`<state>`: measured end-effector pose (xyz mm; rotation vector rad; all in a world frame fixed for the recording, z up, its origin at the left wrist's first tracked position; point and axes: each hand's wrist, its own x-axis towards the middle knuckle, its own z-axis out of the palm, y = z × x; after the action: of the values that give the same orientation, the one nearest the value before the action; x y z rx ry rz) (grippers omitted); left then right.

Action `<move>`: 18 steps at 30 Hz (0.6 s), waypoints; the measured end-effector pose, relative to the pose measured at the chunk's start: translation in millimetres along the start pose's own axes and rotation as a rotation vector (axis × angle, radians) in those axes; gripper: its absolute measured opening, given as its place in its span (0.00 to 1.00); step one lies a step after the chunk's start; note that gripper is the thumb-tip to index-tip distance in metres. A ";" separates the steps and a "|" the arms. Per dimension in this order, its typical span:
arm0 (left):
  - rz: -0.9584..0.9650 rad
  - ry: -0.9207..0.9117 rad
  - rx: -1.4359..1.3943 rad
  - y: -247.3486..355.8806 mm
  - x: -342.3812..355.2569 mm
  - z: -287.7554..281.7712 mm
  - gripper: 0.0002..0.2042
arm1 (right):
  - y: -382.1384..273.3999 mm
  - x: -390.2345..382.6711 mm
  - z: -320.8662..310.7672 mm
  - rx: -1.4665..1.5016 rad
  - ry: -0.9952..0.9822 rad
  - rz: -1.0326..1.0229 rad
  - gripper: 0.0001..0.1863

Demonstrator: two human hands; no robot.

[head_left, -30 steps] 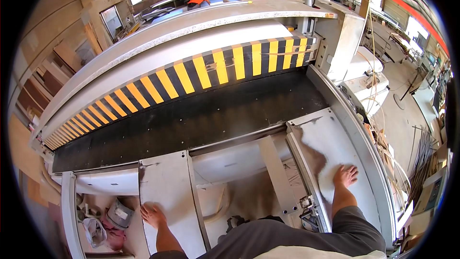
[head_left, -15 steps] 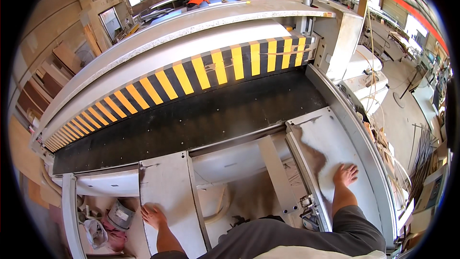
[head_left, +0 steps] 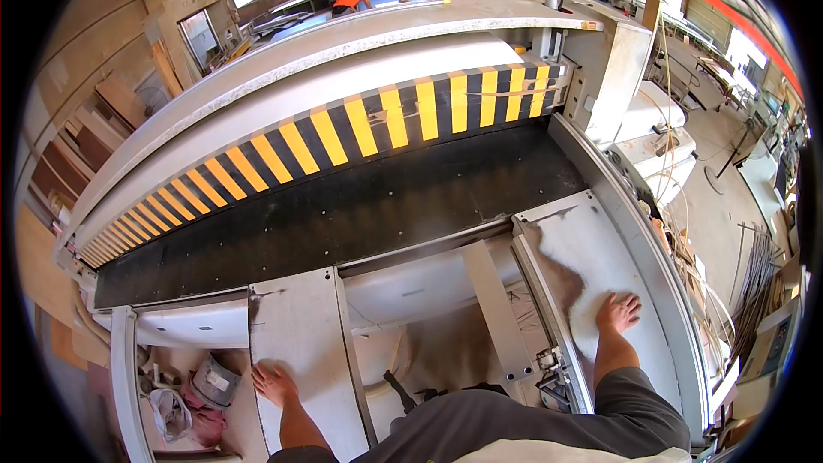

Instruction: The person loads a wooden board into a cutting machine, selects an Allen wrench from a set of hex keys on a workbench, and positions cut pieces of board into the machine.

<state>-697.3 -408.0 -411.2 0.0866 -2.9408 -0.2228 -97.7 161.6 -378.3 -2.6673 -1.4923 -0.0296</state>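
My left hand (head_left: 274,384) rests flat on a pale, narrow table panel (head_left: 296,326), fingers spread near its left edge. To the right, my right hand (head_left: 619,313) lies palm down on a wider pale panel (head_left: 591,249) with a worn dark patch. Neither hand holds anything. Both panels jut toward me from a large machine. Across its front runs a black bed (head_left: 343,214) dotted with small holes. Above the bed is a long guard (head_left: 390,120) with yellow and black stripes.
A grey bucket (head_left: 214,381) and bags stand on the floor left of the narrow panel. Between the panels lie a metal crossbar (head_left: 497,313) and a rail with a clamp-like fitting (head_left: 553,369). Hoses hang at the right. Several people work beyond the machine, one in orange (head_left: 350,0).
Both hands stay in place on the panels. A dark, slim object between the panels shows more than before. In the background, a person behind the orange-clad one is more upright.
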 end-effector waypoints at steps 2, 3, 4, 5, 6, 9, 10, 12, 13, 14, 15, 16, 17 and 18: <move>0.002 0.002 0.000 0.0 0.3 0.9 0.28 | 0.2 0.3 -0.3 -0.002 0.000 0.000 0.40; 0.000 -0.004 0.000 0.0 0.4 1.3 0.29 | 0.7 0.9 0.4 -0.005 0.003 -0.001 0.40; -0.002 -0.009 0.002 -0.3 0.8 1.3 0.29 | 1.0 1.0 1.0 -0.009 0.005 -0.002 0.40; -0.002 -0.010 0.002 -0.2 1.1 1.6 0.29 | 1.0 1.1 1.1 -0.009 0.004 -0.002 0.40; -0.005 -0.008 0.007 0.3 1.4 2.2 0.29 | 0.7 1.1 1.1 -0.012 0.005 0.000 0.40; -0.005 -0.005 0.012 -0.8 1.0 3.3 0.28 | 0.3 0.8 0.7 -0.014 0.002 -0.001 0.40; -0.002 -0.003 0.011 -0.7 1.2 3.4 0.28 | 0.5 0.6 0.6 -0.013 0.000 -0.002 0.40; -0.003 -0.002 0.012 -1.1 1.7 3.2 0.28 | 0.9 1.2 1.4 -0.011 0.000 -0.003 0.40; -0.006 0.000 0.013 -1.0 1.5 3.1 0.28 | 0.9 1.7 1.7 -0.009 0.000 -0.005 0.40; -0.005 0.000 0.013 -0.9 1.5 3.0 0.28 | 0.9 1.8 1.7 -0.010 0.000 -0.005 0.40; -0.008 -0.002 0.013 -0.6 1.6 2.9 0.28 | 0.9 1.8 1.8 -0.004 0.000 -0.004 0.40; -0.009 -0.005 0.012 -0.2 2.0 3.4 0.28 | 1.7 1.9 1.7 0.002 0.002 -0.002 0.40; -0.007 -0.006 0.012 0.3 2.4 4.1 0.28 | 3.0 3.6 3.9 0.002 0.002 0.000 0.40; -0.001 -0.001 0.015 1.1 2.8 4.8 0.28 | 4.7 6.8 7.8 -0.006 0.005 0.007 0.40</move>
<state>-701.0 -406.4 -415.1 0.0895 -2.9435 -0.2013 -90.3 165.5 -386.0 -2.6748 -1.4843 -0.0409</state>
